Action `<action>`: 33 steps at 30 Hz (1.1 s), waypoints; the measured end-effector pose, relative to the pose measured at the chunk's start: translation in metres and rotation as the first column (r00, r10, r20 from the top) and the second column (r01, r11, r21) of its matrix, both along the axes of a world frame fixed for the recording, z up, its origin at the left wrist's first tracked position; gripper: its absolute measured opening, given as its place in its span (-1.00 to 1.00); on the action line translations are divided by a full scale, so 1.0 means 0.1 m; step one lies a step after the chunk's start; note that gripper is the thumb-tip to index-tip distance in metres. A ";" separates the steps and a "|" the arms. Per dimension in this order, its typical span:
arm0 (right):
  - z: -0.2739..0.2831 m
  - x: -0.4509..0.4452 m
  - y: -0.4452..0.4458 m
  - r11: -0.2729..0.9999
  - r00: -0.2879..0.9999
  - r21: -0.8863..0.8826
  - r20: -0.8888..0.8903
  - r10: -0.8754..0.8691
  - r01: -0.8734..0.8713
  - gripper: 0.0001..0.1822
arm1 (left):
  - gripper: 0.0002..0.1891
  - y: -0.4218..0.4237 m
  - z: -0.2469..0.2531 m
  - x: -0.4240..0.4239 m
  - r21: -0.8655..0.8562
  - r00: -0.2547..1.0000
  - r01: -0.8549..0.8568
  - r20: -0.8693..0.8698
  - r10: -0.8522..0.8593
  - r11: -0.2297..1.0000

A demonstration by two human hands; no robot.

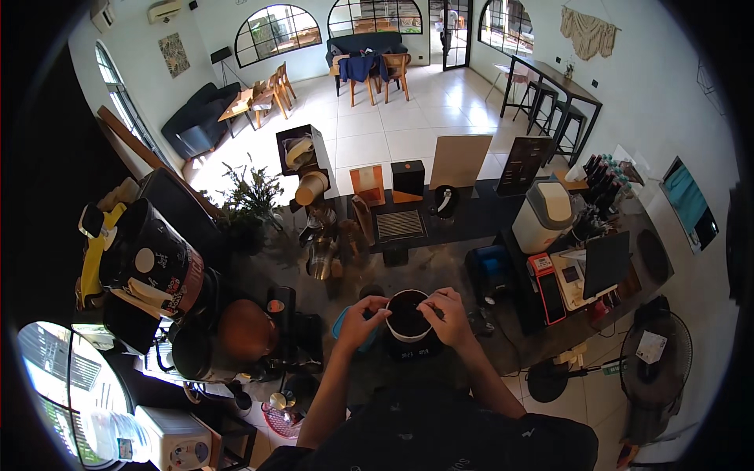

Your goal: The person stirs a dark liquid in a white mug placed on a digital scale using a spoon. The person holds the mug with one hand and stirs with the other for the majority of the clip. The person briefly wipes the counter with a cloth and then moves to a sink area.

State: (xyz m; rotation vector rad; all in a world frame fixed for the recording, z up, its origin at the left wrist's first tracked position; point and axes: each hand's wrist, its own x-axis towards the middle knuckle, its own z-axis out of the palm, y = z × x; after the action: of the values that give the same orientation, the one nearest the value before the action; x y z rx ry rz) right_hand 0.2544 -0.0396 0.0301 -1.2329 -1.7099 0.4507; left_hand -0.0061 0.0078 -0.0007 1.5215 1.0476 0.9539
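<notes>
A round white container (408, 340) with dark contents (407, 321) stands in front of me on a black digital scale (415, 353) with a lit display. At the container's left rim, the thumb and fingers of my left hand (364, 321) grip the edge. My right hand (446, 317) reaches over the right rim, its fingertips close together above the dark contents. Whether those fingertips pinch something small cannot be made out. Partly hidden behind my left hand is a blue item (340, 324). A small dark round object (371, 291) sits just beyond it.
At left are a coffee grinder (247, 331) and a large black bag (147, 259). A drip grate (400, 226) lies ahead. To the right stand a dark blue device (488, 268), a red card terminal (548, 288) and a white bin (542, 218). A fan (655, 359) is at far right.
</notes>
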 end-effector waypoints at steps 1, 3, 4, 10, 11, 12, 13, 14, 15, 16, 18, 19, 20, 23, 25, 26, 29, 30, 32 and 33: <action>0.00 0.00 0.00 1.000 1.000 -0.015 -0.030 -0.008 0.008 -0.88 | -0.67 -0.01 0.02 0.01 0.016 1.000 -0.005 -0.011 0.005 1.000; 0.00 -0.01 0.00 0.999 0.999 -0.030 -0.051 -0.016 0.015 -0.88 | -0.65 0.00 -0.02 -0.01 0.037 1.000 -0.013 -0.022 0.013 0.999; 0.00 -0.01 0.00 0.999 0.998 -0.037 -0.062 -0.018 0.016 -0.89 | -0.65 0.02 -0.08 -0.02 0.040 1.000 -0.015 -0.022 0.016 0.999; 0.05 0.02 0.00 0.998 0.992 0.059 0.123 0.009 -0.017 -0.88 | -0.66 0.03 -0.10 -0.01 0.023 1.000 -0.010 0.008 0.010 1.000; 0.06 0.02 0.00 0.998 0.990 0.061 0.137 0.018 -0.026 -0.88 | -0.66 0.03 -0.11 -0.01 0.017 1.000 -0.007 0.014 0.007 1.000; 0.07 0.02 0.00 0.997 0.988 0.063 0.152 0.026 -0.036 -0.88 | -0.66 0.02 -0.11 -0.01 0.016 1.000 -0.008 0.014 0.008 1.000; 0.07 0.02 -0.01 0.997 0.985 0.065 0.167 0.035 -0.046 -0.87 | -0.66 0.02 -0.10 -0.01 0.016 1.000 -0.010 0.014 0.009 1.000; 0.06 0.02 -0.01 0.997 0.989 0.061 0.146 0.033 -0.042 -0.87 | -0.66 0.01 -0.10 -0.01 0.015 1.000 -0.011 0.014 0.011 1.000; 0.06 0.02 0.00 0.998 0.991 0.058 0.127 0.030 -0.038 -0.87 | -0.66 0.01 -0.07 -0.01 0.018 1.000 -0.011 0.006 0.011 1.000; 0.06 0.02 0.00 0.998 0.994 0.056 0.107 0.027 -0.033 -0.86 | -0.66 0.00 -0.04 0.00 0.021 1.000 -0.011 -0.001 0.011 1.000; 0.07 0.02 0.00 0.998 0.991 0.054 0.135 0.025 -0.033 -0.86 | -0.66 0.00 -0.03 0.00 0.025 1.000 -0.012 -0.006 0.012 1.000; 0.08 0.02 -0.01 0.998 0.989 0.053 0.148 0.025 -0.033 -0.86 | -0.66 0.00 -0.05 -0.01 0.026 1.000 -0.013 -0.003 0.013 1.000; 0.08 0.01 0.00 0.997 0.986 0.064 0.165 0.030 -0.041 -0.87 | -0.66 0.00 -0.06 -0.02 0.026 1.000 -0.013 0.000 0.013 1.000; 0.05 0.00 0.01 0.994 0.979 0.096 0.201 0.037 -0.058 -0.88 | -0.66 0.00 -0.01 0.00 0.044 1.000 -0.011 -0.011 0.011 0.999; 0.02 -0.02 0.02 0.989 0.976 0.128 0.212 0.043 -0.071 -0.88 | -0.66 0.01 -0.05 -0.02 0.042 1.000 -0.004 -0.010 0.004 0.999; 0.01 -0.03 0.02 0.990 0.979 0.125 0.199 0.045 -0.071 -0.88 | -0.65 0.01 -0.07 -0.03 0.041 1.000 0.000 -0.010 0.000 0.999; 0.02 -0.03 0.00 0.991 0.984 0.112 0.168 0.053 -0.072 -0.90 | -0.66 0.02 -0.08 -0.02 0.005 1.000 -0.003 -0.004 0.003 1.000; 0.05 -0.03 0.01 0.991 0.986 0.110 0.159 0.057 -0.075 -0.90 | -0.66 0.02 -0.09 -0.03 0.013 1.000 -0.002 -0.010 0.002 1.000; 0.08 -0.03 -0.01 0.993 0.988 0.089 0.142 0.060 -0.073 -0.92 | -0.66 0.02 -0.11 -0.03 0.031 1.000 0.001 -0.022 0.000 1.000; 0.09 -0.03 -0.01 0.995 0.989 0.075 0.135 0.058 -0.068 -0.92 | -0.67 0.02 -0.07 -0.02 0.028 1.000 -0.002 -0.013 0.002 1.000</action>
State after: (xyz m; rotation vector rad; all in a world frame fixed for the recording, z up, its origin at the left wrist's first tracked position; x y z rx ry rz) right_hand 0.2517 -0.0411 0.0390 -1.1761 -1.8656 0.3414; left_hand -0.0079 0.0101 -0.0080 1.5519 1.0487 0.9654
